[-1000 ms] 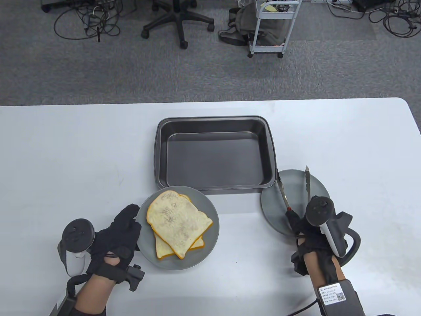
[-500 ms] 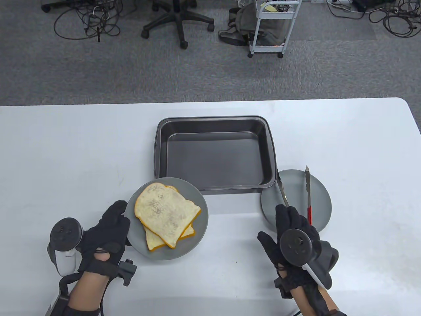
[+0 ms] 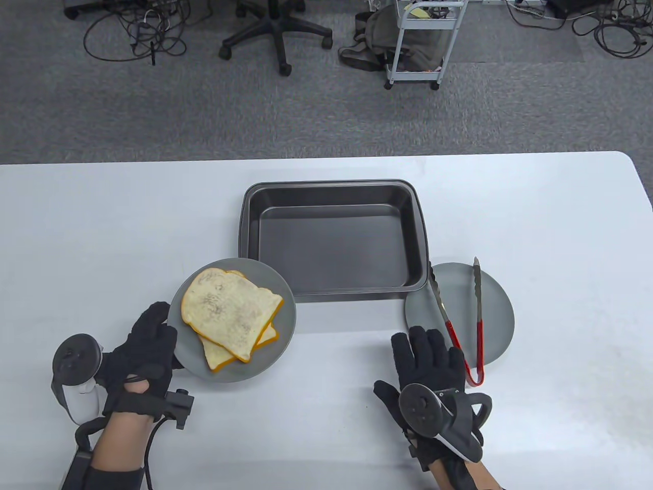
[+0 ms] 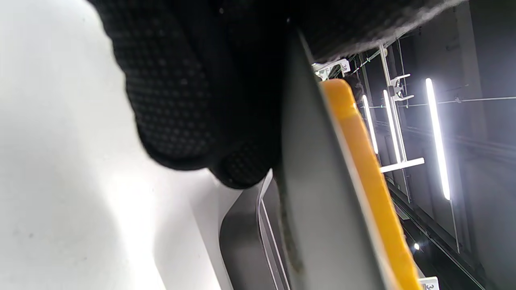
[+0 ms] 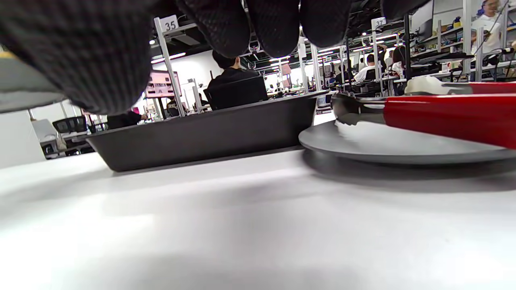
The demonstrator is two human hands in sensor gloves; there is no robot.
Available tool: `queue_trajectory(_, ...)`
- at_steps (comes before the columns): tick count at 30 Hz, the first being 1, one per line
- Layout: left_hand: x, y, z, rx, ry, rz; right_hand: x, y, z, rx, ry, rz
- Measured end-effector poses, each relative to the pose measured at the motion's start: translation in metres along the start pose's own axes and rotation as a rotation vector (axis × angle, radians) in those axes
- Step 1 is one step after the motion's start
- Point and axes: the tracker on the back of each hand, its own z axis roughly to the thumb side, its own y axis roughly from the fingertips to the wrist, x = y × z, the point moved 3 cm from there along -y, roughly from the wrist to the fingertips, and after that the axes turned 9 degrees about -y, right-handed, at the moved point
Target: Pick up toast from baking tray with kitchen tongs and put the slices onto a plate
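Two toast slices point(image 3: 229, 311) with orange crusts lie stacked on a grey plate point(image 3: 278, 306). My left hand point(image 3: 148, 342) grips that plate at its left rim; in the left wrist view the plate edge point(image 4: 314, 193) sits against my gloved fingers point(image 4: 193, 100), with the toast crust point(image 4: 363, 169) above it. The dark baking tray point(image 3: 331, 237) stands bare at the table's middle. Red-handled tongs point(image 3: 467, 326) lie across a second grey plate point(image 3: 497, 316) at the right. My right hand point(image 3: 428, 357) lies flat on the table beside them, fingers straight, holding nothing.
In the right wrist view the tray wall point(image 5: 201, 137), the second plate point(image 5: 395, 149) and the tongs' red handle point(image 5: 447, 114) sit close ahead. Beyond the table's far edge are an office chair point(image 3: 275, 30) and a wheeled cart point(image 3: 423, 41).
My left hand has drawn the plate with the toast leftward and a little farther from me. My right hand let go of the tongs, which now lie on the second plate, and settled flat on the table.
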Motion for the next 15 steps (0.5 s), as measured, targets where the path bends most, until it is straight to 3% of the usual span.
queue_trajectory(6,0.013,-0.009,-0.003,0.035,0.003,0.050,0.012,-0.002,0.001,0.003,0.032,0.042)
queue_trajectory(15,0.033,-0.031,-0.012,0.125,0.043,0.118,0.010,-0.002,-0.002,0.019,0.004,0.062)
